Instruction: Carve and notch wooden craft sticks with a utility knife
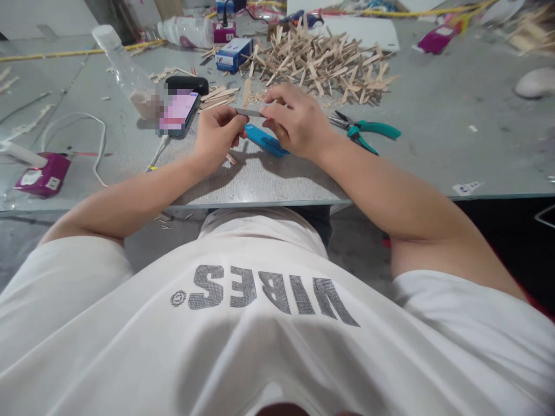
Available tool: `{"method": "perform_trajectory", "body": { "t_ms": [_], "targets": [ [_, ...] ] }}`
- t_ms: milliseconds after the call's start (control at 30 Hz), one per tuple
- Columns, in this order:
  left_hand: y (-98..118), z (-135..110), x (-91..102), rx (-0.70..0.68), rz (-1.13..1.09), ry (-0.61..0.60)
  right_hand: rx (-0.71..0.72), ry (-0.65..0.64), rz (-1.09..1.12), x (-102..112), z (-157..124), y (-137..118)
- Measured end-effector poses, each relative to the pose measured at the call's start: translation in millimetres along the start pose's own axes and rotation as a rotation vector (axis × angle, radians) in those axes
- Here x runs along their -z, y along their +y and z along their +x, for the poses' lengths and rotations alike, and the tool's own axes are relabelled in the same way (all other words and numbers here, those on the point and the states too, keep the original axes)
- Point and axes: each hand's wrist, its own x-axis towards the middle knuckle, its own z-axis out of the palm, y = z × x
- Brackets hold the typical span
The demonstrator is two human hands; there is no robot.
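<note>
A thin, flat grey strip, which looks like metal, stretches level between my two hands above the table. My left hand is closed, with thumb and fingers pinching the strip's left end. At the other end, my right hand grips it between thumb and fingertips. Just below the strip lies a blue plastic tool, partly hidden by my right hand; its kind is unclear. A short wooden piece rests under my left hand. Pliers with green handles lie to the right of my right hand.
Behind my hands rises a large heap of wooden sticks, beside a small blue box. On the left are a phone, a black case, a clear bottle and a purple block with a cable. The table's front edge runs before me.
</note>
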Motion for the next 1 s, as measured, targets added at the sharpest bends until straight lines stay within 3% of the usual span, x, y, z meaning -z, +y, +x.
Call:
{"method": "perform_trajectory", "body": {
  "t_ms": [367, 600, 867, 1000],
  "targets": [
    [-5.5, 2.7, 0.6, 0.071, -0.113, -0.018, -0.037, 0.026, 0.086, 3.6, -3.2, -13.9],
    [-12.8, 5.0, 1.1, 0.051, -0.148, -0.037, -0.016, 0.052, 0.085, 0.3, 0.0, -3.1],
    [-15.8, 9.5, 6.2, 0.048, -0.056, -0.074, 0.085, 0.068, -0.172, -3.4, 10.7, 14.8],
    [-24.3, 15.1, 7.7, 0.029, -0.042, -0.09, 0.114, 0.136, -0.289, 3.8, 15.7, 22.2]
  ]
}}
